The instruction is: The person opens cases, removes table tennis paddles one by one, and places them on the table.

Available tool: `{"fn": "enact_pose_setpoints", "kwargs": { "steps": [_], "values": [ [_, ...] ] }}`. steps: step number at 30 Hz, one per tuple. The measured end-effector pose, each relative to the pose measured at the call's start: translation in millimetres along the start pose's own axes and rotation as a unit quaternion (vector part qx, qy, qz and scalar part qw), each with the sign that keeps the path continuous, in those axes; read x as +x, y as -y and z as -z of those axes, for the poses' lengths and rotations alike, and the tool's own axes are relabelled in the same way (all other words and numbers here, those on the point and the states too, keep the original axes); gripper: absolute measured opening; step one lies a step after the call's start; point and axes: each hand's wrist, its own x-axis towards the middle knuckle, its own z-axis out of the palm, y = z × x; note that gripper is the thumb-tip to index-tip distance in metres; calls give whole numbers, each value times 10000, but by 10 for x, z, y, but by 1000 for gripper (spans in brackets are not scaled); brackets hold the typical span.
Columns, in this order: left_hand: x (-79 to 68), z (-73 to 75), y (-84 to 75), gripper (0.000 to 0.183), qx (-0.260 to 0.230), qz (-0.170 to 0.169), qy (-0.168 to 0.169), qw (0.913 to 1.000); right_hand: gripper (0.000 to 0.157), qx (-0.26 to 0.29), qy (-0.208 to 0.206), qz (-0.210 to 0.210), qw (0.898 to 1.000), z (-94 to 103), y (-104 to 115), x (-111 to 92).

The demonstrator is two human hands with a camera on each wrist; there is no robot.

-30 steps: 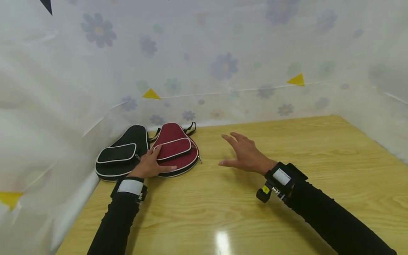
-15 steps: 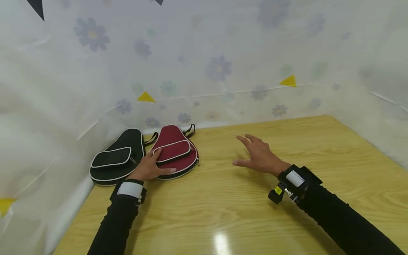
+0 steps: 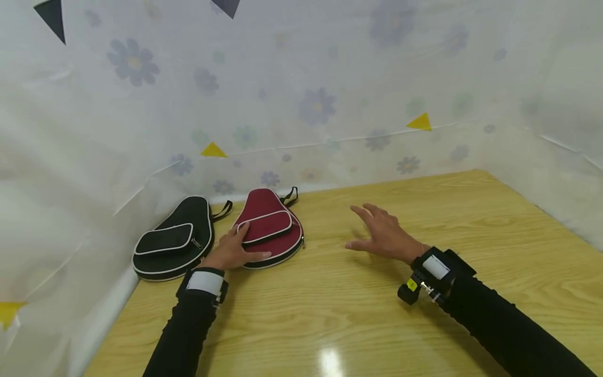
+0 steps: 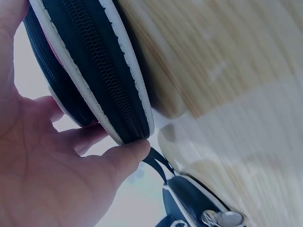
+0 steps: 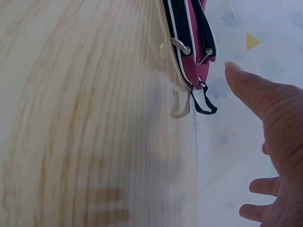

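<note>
A red table tennis paddle case (image 3: 268, 222) with white piping and a front pocket lies on the wooden table. My left hand (image 3: 233, 250) rests against its lower left side, fingers and thumb spread. In the left wrist view, the thumb touches the zippered edge of the red case (image 4: 111, 71), while other fingers lie along the pocket side, partly hidden. A matching black paddle case (image 3: 176, 241) lies just to the left, behind my left wrist. My right hand (image 3: 383, 233) hovers above the table, right of the red case, fingers spread and holding nothing.
The wooden table (image 3: 292, 319) runs up to a white flowered sheet (image 3: 306, 68) at the back and sides. The black case sits close to the left sheet. Both cases have a black strap loop at the narrow far end.
My left hand has shifted the red case rightward, widening the gap to the black case. My right hand moved right, away from the red case, then stayed nearly still. The head view has tilted slightly.
</note>
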Motion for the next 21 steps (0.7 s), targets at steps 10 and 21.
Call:
{"fn": "enact_pose_setpoints", "kwargs": {
  "steps": [10,21],
  "values": [
    [60,-46,-182,113,-107,-128,11,9999,93,-67,-31,55,10000,-42,26,51],
    [153,-136,-314,114,-134,-342,37,9993,94,-44,-36,72,10000,-91,26,74]
  ]
}}
